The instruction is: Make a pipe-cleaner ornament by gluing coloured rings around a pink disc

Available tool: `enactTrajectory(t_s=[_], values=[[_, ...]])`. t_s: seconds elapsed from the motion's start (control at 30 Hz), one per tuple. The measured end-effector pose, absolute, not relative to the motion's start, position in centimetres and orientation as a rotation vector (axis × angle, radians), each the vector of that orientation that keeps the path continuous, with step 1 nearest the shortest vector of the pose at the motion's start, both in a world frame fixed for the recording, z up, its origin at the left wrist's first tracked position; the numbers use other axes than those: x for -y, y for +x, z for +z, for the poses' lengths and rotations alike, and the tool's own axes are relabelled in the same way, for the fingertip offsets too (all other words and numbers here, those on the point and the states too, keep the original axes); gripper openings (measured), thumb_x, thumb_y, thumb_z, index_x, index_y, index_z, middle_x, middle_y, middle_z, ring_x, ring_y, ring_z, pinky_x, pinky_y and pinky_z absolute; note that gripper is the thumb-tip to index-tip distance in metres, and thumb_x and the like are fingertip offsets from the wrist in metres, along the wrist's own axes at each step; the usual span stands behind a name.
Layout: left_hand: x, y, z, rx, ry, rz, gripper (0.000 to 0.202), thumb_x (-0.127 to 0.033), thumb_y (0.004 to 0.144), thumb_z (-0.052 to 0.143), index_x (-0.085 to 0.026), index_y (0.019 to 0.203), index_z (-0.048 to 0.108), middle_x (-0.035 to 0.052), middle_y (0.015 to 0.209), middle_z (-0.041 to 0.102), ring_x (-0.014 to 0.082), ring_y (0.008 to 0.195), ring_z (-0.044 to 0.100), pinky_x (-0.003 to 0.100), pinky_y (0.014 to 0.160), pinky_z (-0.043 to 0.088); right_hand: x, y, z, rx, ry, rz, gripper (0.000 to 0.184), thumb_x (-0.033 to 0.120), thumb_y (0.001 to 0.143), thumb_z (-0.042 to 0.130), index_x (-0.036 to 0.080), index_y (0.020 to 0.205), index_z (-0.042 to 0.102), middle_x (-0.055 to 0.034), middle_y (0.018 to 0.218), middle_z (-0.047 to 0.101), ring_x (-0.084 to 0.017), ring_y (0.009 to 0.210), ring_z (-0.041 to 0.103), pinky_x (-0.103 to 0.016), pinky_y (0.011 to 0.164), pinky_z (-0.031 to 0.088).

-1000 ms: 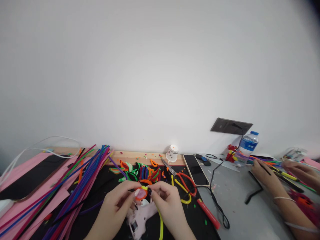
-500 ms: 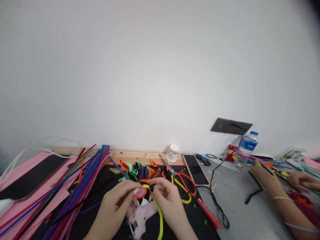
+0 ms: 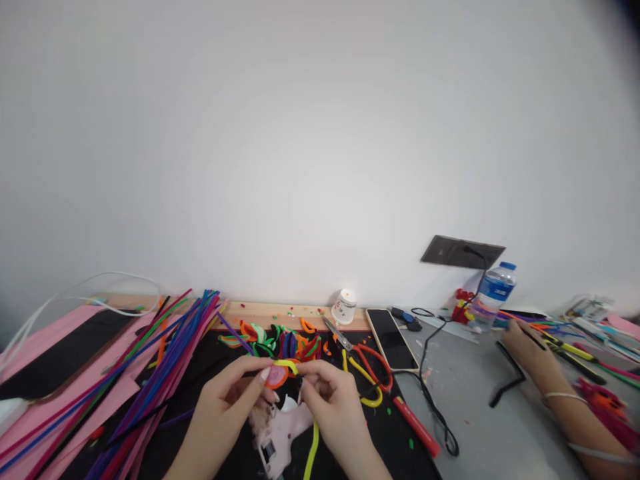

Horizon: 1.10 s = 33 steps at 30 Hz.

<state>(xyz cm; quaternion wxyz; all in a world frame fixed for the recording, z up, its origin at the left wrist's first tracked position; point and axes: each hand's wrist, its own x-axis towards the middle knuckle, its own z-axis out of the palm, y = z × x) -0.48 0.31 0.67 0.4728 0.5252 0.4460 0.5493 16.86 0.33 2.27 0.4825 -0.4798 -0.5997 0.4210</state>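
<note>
My left hand (image 3: 225, 407) pinches a small round coil (image 3: 277, 377), pink inside with an orange rim, between thumb and fingers. A bright yellow pipe cleaner (image 3: 311, 453) runs along the coil's top edge, passes through the fingers of my right hand (image 3: 333, 403), and hangs down below. That hand is closed on it, close beside the coil. Under both hands a pale pink glue gun (image 3: 285, 433) lies on the black mat (image 3: 360, 447). Behind them is a heap of bent multicoloured pipe-cleaner pieces (image 3: 290, 343). Fingers partly hide where coil and yellow strip meet.
Long pipe cleaners (image 3: 165, 380) lie at left over pink sheets (image 3: 60, 427). Scissors (image 3: 370, 363), a phone (image 3: 393, 340), a paper cup (image 3: 344, 307) and a red-handled tool (image 3: 416, 427) lie to the right. A co-worker's hand (image 3: 533, 353) and a water bottle (image 3: 495, 287) are farther right.
The yellow pipe cleaner's upper part has come to lie along the coil's top edge, and its tail has swung left. The coil shows more fully. One of the co-worker's hands has left view.
</note>
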Motion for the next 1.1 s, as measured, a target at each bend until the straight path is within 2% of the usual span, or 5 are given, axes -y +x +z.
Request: enactTrajectory(t_s=[0.27,0.37,0.77,1.1], values=[[0.0,-0.5,0.7,-0.987,1.386,1.347,0.017,-0.028,0.080,0.064,-0.022,0.095,0.068,0.0032,0.080,0.072,0.0200,0.062,0.071,0.025,0.052,0.056,-0.2,16.7,2.5,1.434,-1.183,1.055,0.016,0.019,0.072,0.056,0.012,0.076,0.070,-0.0009,0.054,0.058,-0.012,0.047,0.049,-0.022,0.047,0.035],[0.0,-0.4,0.5,-1.042,1.438,1.365,0.013,-0.027,0.079,0.066,-0.021,0.090,0.069,0.0028,0.083,0.071,0.0180,0.060,0.071,0.025,0.054,0.056,-0.3,16.7,2.6,1.421,-1.190,1.062,0.014,0.018,0.071,0.056,0.012,0.074,0.069,0.0000,0.053,0.057,-0.011,0.046,0.048,-0.022,0.046,0.034],[-0.2,-0.3,1.3,-1.134,1.461,1.473,0.007,-0.023,0.075,0.063,-0.022,0.077,0.070,-0.0011,0.067,0.071,0.0175,0.048,0.070,0.023,0.046,0.057,-0.2,16.7,2.4,1.450,-1.215,1.086,0.015,0.015,0.069,0.056,0.011,0.073,0.070,0.0036,0.051,0.049,-0.008,0.045,0.040,-0.020,0.045,0.031],[-0.3,-0.5,1.1,-1.154,1.298,1.356,0.013,-0.031,0.075,0.065,-0.020,0.082,0.068,-0.0017,0.052,0.071,0.0175,0.044,0.067,0.022,0.043,0.054,-0.2,16.9,2.4,1.527,-1.188,1.084,0.015,0.013,0.070,0.055,0.012,0.073,0.070,0.0043,0.052,0.047,-0.008,0.045,0.038,-0.019,0.045,0.030]])
